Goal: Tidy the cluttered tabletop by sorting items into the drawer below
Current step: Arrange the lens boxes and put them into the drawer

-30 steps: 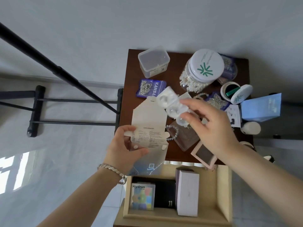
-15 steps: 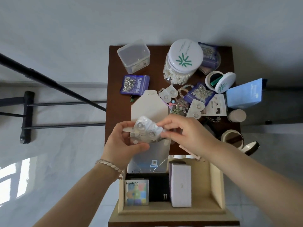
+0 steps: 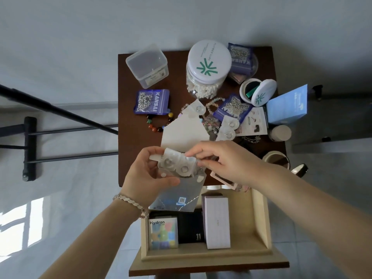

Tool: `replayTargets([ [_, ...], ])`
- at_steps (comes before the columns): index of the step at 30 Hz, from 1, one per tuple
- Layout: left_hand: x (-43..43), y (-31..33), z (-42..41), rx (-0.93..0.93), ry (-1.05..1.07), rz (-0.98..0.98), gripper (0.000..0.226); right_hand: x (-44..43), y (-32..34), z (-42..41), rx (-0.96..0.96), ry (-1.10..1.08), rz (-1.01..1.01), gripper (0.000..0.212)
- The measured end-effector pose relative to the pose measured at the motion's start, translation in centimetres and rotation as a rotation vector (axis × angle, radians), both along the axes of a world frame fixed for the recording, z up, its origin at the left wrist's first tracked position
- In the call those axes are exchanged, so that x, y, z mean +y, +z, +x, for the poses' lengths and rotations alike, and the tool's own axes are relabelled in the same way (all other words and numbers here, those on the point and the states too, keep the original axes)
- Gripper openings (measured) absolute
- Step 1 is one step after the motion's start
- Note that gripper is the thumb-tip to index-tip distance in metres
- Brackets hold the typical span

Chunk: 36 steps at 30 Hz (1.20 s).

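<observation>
My left hand [image 3: 150, 178] grips an opened silver carton [image 3: 181, 195] whose pale flap [image 3: 184, 135] stands up over the table's front edge. My right hand [image 3: 225, 160] pinches a strip of clear contact lens blisters [image 3: 177, 165] at the carton's mouth, against my left fingers. Below, the wooden drawer [image 3: 260, 218] is pulled out and holds a Hydron box [image 3: 163, 232], a black box [image 3: 191, 228] and a pale lilac box [image 3: 217, 222]. More loose blisters [image 3: 228, 128] lie on the dark brown tabletop [image 3: 128, 121].
On the table stand a clear lidded tub [image 3: 148, 65], a cotton swab jar [image 3: 208, 67], purple Kansai packets [image 3: 152, 101], a bead bracelet [image 3: 159, 121], an open round case [image 3: 258, 92] and a blue box [image 3: 287, 105]. A black stand [image 3: 30, 133] is at left.
My right hand brought the blister strip from over the table down to the carton in my left hand and now holds it at the opening. The camera view shifted slightly.
</observation>
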<state>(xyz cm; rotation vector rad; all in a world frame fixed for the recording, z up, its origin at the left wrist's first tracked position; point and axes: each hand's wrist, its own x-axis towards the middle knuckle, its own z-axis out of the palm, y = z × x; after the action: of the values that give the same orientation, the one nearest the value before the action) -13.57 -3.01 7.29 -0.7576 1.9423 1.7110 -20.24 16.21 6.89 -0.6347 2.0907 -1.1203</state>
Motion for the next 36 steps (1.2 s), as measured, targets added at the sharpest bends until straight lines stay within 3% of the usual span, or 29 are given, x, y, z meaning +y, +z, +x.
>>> replayTargets([
  [7, 0.6, 0.6, -0.4, 0.056, -0.094, -0.048, 0.059, -1.1, -1.3, 3.7, 0.493, -0.137, 0.146, 0.023],
  [13, 0.5, -0.3, 0.4, 0.039, 0.047, -0.095, 0.056, -2.8, 0.3, 3.9, 0.132, 0.185, 0.325, 0.065],
  [15, 0.0, -0.3, 0.4, 0.037, 0.019, -0.115, 0.056, -2.3, 0.4, 3.6, -0.025, 0.161, 0.317, 0.072],
  [17, -0.4, -0.4, 0.3, 0.022, -0.017, -0.110, 0.056, -1.8, 0.5, 3.2, -0.127, 0.129, 0.273, 0.071],
  [20, -0.4, -0.4, 0.4, 0.015, -0.078, -0.100, 0.056, -2.5, 0.6, 2.9, -0.110, 0.160, 0.215, 0.069],
  [27, -0.1, -0.4, 1.2, 0.153, -0.152, -0.167, 0.060, -4.7, -0.2, 3.5, -0.350, 0.207, 0.125, 0.063],
  [30, -0.6, -0.6, 1.6, 0.124, -0.089, -0.141, 0.060, -4.6, 0.3, 3.6, -0.500, 0.112, 0.048, 0.064],
  [33, -1.2, -1.3, 1.7, 0.083, 0.084, -0.142, 0.059, -3.4, 0.9, 2.4, -0.238, -0.201, 0.081, 0.041],
  [36, -1.7, -1.4, 1.5, 0.057, 0.149, -0.148, 0.056, -1.4, 0.0, 0.2, 0.050, -0.641, 0.272, 0.022],
])
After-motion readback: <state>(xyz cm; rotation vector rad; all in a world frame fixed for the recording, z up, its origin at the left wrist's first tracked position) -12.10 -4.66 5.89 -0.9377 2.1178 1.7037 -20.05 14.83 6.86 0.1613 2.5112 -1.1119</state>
